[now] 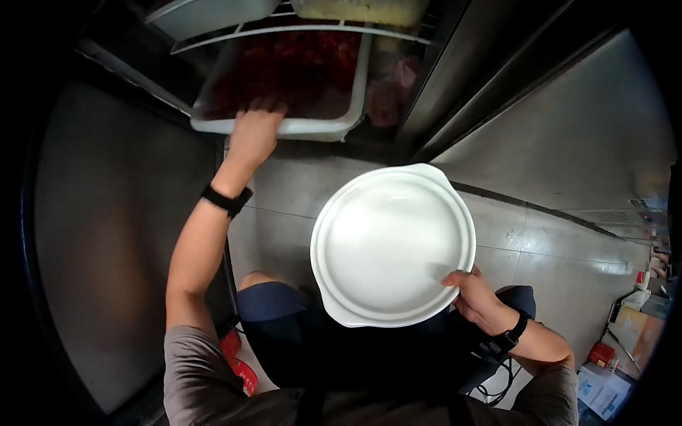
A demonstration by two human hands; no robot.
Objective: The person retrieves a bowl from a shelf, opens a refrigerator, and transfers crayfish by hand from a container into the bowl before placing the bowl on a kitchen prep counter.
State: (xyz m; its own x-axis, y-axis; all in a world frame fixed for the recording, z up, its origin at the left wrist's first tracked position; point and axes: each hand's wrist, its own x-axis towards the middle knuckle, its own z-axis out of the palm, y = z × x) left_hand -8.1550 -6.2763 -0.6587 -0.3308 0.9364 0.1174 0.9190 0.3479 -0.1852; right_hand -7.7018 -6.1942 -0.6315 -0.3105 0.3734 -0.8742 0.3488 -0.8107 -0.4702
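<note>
1. The right hand [477, 297] is closed on the edge of a round white dish [391, 241], thumb on top, other fingers tucked under.
2. The left hand [257, 131] bends its fingers over the front rim of a white tub [316, 128] and holds on; its thumb is hidden.
3. The dish is above the lap [376, 362], open side up. Its long way runs from the top-right ear [430, 171] to the bottom-left one.
4. The tub sits under a wire rack [298, 28].
5. I think the work is just starting: the dish is bare, and red food [291, 67] lies in the tub.
</note>
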